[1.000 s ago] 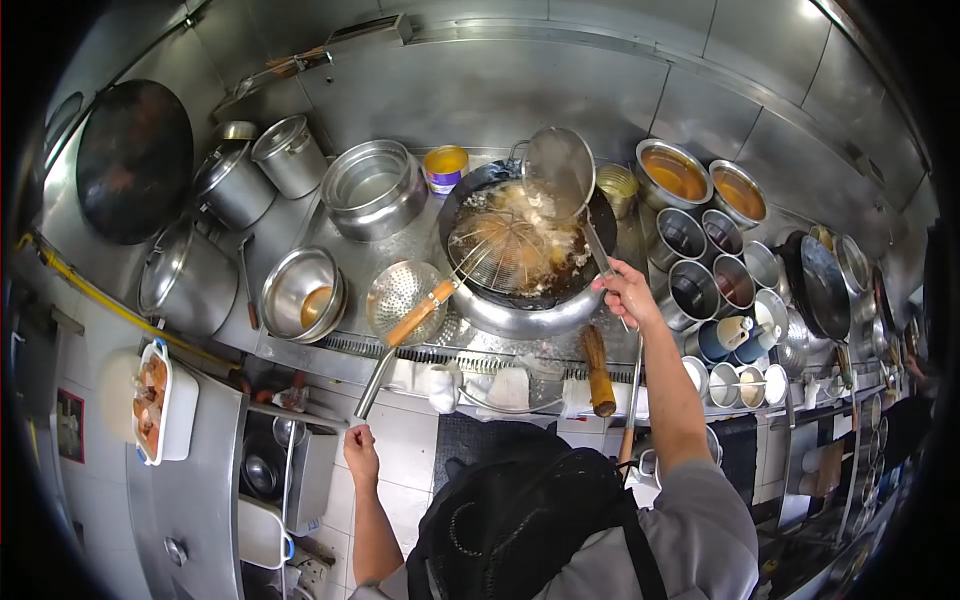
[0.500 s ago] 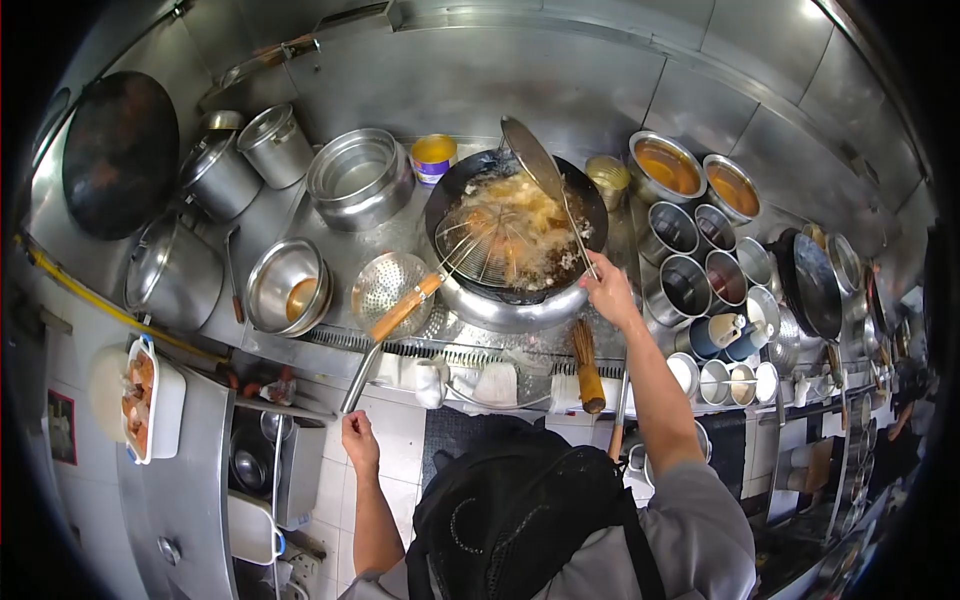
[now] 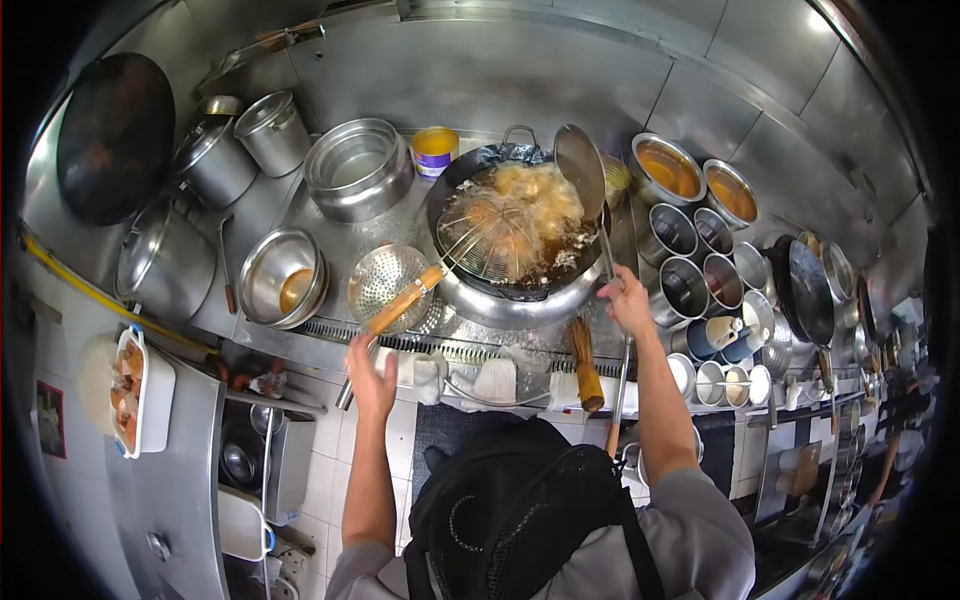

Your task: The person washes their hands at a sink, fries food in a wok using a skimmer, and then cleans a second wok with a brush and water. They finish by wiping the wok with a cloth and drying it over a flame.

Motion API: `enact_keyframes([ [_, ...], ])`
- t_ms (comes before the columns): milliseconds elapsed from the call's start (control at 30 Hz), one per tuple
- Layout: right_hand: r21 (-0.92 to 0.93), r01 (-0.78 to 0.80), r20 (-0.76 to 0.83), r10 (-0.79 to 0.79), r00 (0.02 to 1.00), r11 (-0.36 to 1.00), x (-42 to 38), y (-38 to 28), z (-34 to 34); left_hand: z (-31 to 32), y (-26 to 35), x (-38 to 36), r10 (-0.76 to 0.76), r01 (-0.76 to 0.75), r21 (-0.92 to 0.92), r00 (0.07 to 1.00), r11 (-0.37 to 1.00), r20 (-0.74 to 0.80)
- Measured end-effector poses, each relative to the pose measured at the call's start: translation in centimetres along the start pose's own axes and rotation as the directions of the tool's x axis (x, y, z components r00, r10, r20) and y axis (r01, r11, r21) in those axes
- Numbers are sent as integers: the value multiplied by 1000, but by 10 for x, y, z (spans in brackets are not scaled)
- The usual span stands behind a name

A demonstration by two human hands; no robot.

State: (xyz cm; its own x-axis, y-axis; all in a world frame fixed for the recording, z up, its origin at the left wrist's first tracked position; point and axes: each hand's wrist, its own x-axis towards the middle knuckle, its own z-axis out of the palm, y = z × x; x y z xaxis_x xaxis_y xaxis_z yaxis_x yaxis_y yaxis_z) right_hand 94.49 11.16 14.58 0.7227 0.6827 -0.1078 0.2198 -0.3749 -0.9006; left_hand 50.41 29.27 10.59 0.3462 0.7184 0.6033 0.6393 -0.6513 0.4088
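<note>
A black wok (image 3: 436, 205) holds bubbling oil with pale golden food (image 3: 535, 190) frothing in it. A wire spider strainer (image 3: 490, 240) lies in its left part, wooden handle (image 3: 405, 300) slanting toward me. My left hand (image 3: 372, 375) is at the lower, metal end of that handle, thumb spread away from the fingers; a firm hold is not visible. My right hand (image 3: 628, 303) grips the shaft of a long ladle (image 3: 580, 170). The ladle's big round head is tilted over the wok's right side, and its wooden end hangs below my hand.
Left of the wok are a perforated strainer (image 3: 385, 285), steel bowls (image 3: 283, 275), a wide pot (image 3: 358, 165) and a purple-labelled tin (image 3: 435, 150). A bamboo brush (image 3: 588, 375) lies in front. On the right stand sauce bowls (image 3: 668, 165) and several steel cups (image 3: 680, 285).
My left hand has risen from below onto the spider strainer's handle. The ladle head has shifted right and turned more face-on, and my right hand has moved slightly right and down.
</note>
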Motion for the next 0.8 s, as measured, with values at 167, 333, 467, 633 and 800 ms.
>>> enact_keyframes([
  [167, 704, -272, 261, 117, 958, 656, 20, 19, 22, 44, -15, 46, 3, 0, -12, 950, 1000, 312],
  [333, 687, -192, 229, 42, 973, 701, 12, -4, 13, 22, -7, 45, 5, 21, -70, 936, 997, 352],
  [467, 506, -91, 194, -10, 981, 858, 1, -24, 15, 16, 9, 39, -3, 59, -151, 938, 987, 347],
  [633, 153, -36, 226, 1, 974, 988, 18, -10, 26, 17, 15, 32, -27, 92, -160, 930, 983, 366],
  [800, -63, 185, 61, -181, 982, 981, 0, -42, 47, 16, 17, 32, -57, 117, -143, 928, 983, 369],
])
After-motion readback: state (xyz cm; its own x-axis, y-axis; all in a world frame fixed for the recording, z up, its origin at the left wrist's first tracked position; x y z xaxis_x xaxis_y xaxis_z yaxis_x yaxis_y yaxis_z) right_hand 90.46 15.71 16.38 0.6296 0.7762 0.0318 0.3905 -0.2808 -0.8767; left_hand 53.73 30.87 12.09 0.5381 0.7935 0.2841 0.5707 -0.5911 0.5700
